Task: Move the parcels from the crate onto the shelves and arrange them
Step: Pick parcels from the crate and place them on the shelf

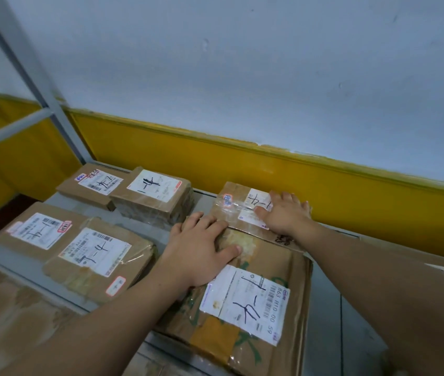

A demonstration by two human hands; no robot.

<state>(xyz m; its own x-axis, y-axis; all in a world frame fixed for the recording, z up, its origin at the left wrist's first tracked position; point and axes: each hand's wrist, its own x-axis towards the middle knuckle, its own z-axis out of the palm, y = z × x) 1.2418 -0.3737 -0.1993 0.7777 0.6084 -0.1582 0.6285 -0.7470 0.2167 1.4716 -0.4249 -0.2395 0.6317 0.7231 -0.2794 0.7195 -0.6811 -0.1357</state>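
Note:
Several brown cardboard parcels with white labels lie flat on the grey metal shelf (324, 299). My left hand (199, 248) rests flat, fingers spread, on the far end of a large parcel (245, 302) at the front. My right hand (286, 213) presses flat on a smaller taped parcel (237, 204) behind it, close to the wall. The two parcels touch edge to edge. The crate is out of view.
Four more parcels lie to the left: two at the back (93, 183) (155, 194) and two at the front (36, 232) (98, 259). A grey shelf upright (39, 85) stands at the left. A white and yellow wall (242, 164) is right behind.

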